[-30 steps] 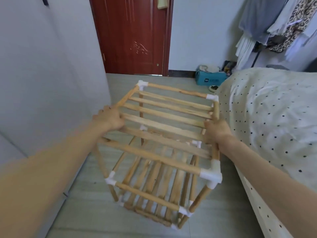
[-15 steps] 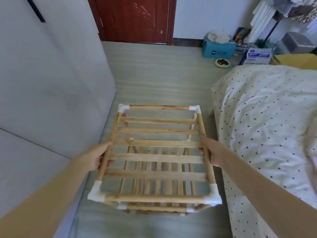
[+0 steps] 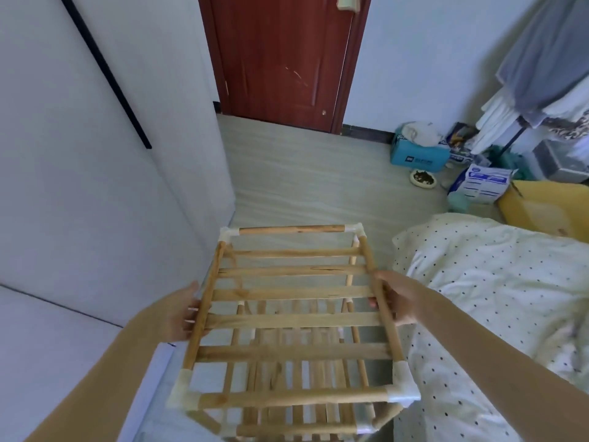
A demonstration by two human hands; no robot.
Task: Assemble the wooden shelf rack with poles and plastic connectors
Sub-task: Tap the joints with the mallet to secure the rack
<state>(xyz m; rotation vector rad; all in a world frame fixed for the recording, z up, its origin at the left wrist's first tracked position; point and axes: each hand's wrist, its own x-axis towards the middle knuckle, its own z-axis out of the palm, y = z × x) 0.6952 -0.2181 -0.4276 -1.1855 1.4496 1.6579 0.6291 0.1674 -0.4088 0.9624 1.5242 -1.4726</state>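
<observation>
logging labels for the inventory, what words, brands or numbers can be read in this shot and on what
No text can be read for certain.
Blue cardboard box by the wall: a white logo, too blurred to read.
White and blue package on the floor: blue print, too small to read.
Colourful printed box behind them: lettering blurred.
Wooden shelf rack, red door, dotted bedding: no text.

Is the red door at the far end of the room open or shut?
Shut. The red door sits flush in its frame, with no gap showing along either edge.

Two bare forearms, no sleeves; left grip (image 3: 178, 314) and right grip (image 3: 400, 298) ungloved.
</observation>
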